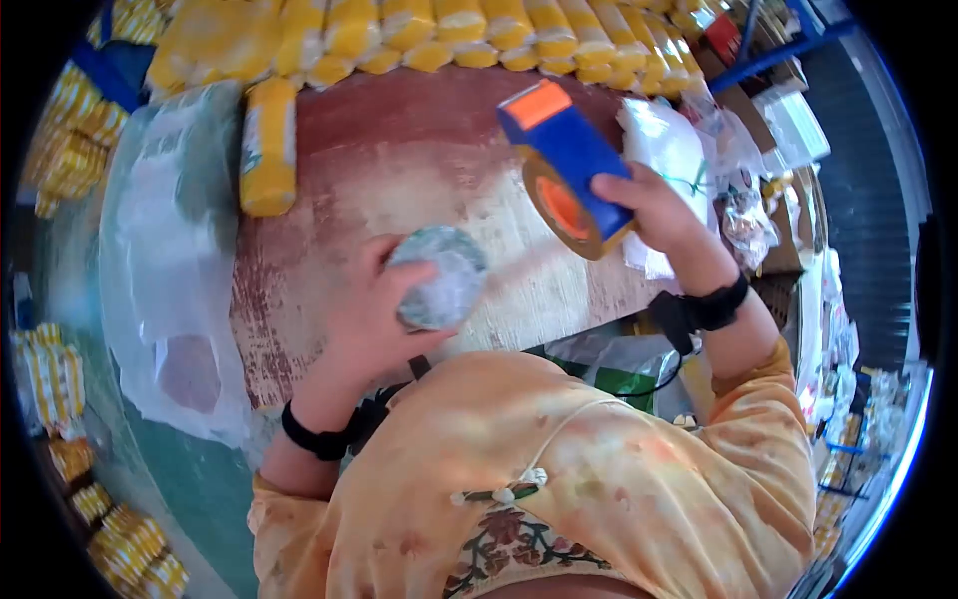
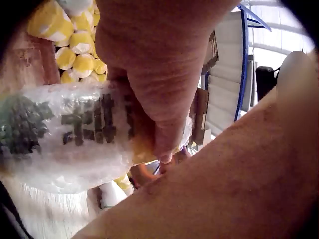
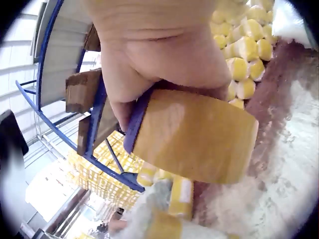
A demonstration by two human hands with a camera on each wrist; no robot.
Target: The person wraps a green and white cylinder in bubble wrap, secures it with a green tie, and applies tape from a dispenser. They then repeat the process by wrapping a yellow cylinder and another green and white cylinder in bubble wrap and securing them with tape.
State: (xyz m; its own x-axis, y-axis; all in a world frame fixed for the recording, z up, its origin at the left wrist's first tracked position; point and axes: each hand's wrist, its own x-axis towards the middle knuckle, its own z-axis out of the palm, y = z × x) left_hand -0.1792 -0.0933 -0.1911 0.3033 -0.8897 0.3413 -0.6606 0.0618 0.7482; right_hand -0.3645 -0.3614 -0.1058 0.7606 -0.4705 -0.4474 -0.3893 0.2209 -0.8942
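My left hand (image 1: 364, 314) grips a plastic-wrapped cylindrical package (image 1: 444, 285), its round end facing up in the head view. Dark green print shows through the clear wrap of this package (image 2: 75, 129) in the left wrist view. My right hand (image 1: 661, 208) holds a blue tape dispenser (image 1: 579, 155) with an orange front and orange hub, tilted above the table. Its wide roll of tan tape (image 3: 194, 137) fills the middle of the right wrist view. Between dispenser and package runs a faint, blurred band. A yellow band (image 3: 164, 226) crosses the package in the right wrist view.
Yellow-wrapped cylinders (image 1: 439, 25) line the back of the worn reddish table (image 1: 369, 130); a single yellow cylinder (image 1: 269, 150) lies at the left. Clear plastic sheeting (image 1: 170, 230) covers the left side. White plastic bags (image 1: 664, 150) lie at the right, near blue shelving (image 1: 783, 50).
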